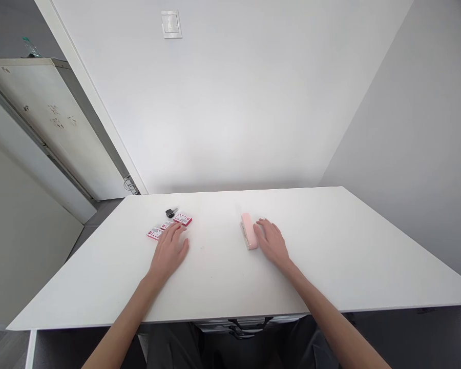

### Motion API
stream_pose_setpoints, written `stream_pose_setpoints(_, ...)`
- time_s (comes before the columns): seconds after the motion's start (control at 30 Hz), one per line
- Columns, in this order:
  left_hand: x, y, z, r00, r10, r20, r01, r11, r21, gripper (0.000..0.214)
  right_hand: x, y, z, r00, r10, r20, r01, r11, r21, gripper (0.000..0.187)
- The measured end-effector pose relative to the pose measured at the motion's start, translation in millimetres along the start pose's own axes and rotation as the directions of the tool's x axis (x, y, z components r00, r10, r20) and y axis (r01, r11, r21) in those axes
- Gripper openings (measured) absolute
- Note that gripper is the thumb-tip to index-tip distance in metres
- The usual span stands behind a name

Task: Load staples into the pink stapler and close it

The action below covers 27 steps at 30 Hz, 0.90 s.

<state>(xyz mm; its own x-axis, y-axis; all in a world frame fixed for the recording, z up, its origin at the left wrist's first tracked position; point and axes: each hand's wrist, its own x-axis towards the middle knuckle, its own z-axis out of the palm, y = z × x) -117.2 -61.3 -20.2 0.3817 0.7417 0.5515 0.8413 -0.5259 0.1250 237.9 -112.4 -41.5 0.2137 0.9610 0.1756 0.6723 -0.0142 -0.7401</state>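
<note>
A pink stapler [249,231] lies on its side on the white table [223,282]. Close against its right side rests my right hand [272,241], fingers loosely stretched, not wrapped round it. My left hand [171,250] lies with fingers extended at several small pink-and-white boxes, partly covering them. One box [183,219] shows beyond the fingertips, another box [154,233] to the left of the hand. The middle box [166,225] is mostly hidden by my fingers. Just behind them is a key [171,212] with a black head.
Behind the table rises a white wall with a light switch [171,24]. On the left are a door frame [96,102] and a worn white cabinet [54,118] with a bottle [31,47] on top. Dark drawer handles [249,324] show below the table's front edge.
</note>
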Motion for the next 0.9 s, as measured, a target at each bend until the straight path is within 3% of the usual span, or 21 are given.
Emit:
stream_pose_setpoints(0.17, 11.5, 22.0, 12.2, 0.992, 0.122, 0.039, -0.119, 0.989, -0.084, 0.022, -3.7, -9.2, -7.0, 0.970, -0.151, 0.191, 0.153, 0.988, 0.007, 0.052)
stream_pose_setpoints(0.27, 18.2, 32.4, 23.0, 0.989, 0.129, 0.067, -0.119, 0.984, -0.131, 0.021, -2.5, -8.0, -3.2, 0.951, -0.216, 0.223, 0.223, 0.975, -0.009, 0.051)
stream_pose_setpoints(0.33, 22.7, 39.2, 30.6, 0.988, 0.126, 0.085, -0.111, 0.981, -0.161, 0.021, -1.5, -5.9, -0.9, 0.954, -0.203, 0.222, 0.207, 0.978, 0.003, 0.052)
stream_pose_setpoints(0.5, 38.0, 61.1, 49.6, 0.977, 0.165, 0.132, -0.132, 0.965, -0.227, 0.027, 1.0, -2.3, 0.3, 0.980, -0.127, 0.155, 0.108, 0.986, 0.124, 0.048)
stream_pose_setpoints(0.67, 57.9, 91.7, 62.6, 0.957, 0.247, 0.155, -0.181, 0.920, -0.348, 0.036, 4.9, -0.9, 2.3, 0.987, -0.158, 0.019, 0.154, 0.976, 0.156, 0.036)
stream_pose_setpoints(0.9, 66.6, 111.5, 68.0, 0.931, 0.300, 0.209, -0.165, 0.856, -0.491, 0.019, 4.5, -1.2, 4.5, 0.978, -0.197, -0.063, 0.203, 0.973, 0.111, 0.039)
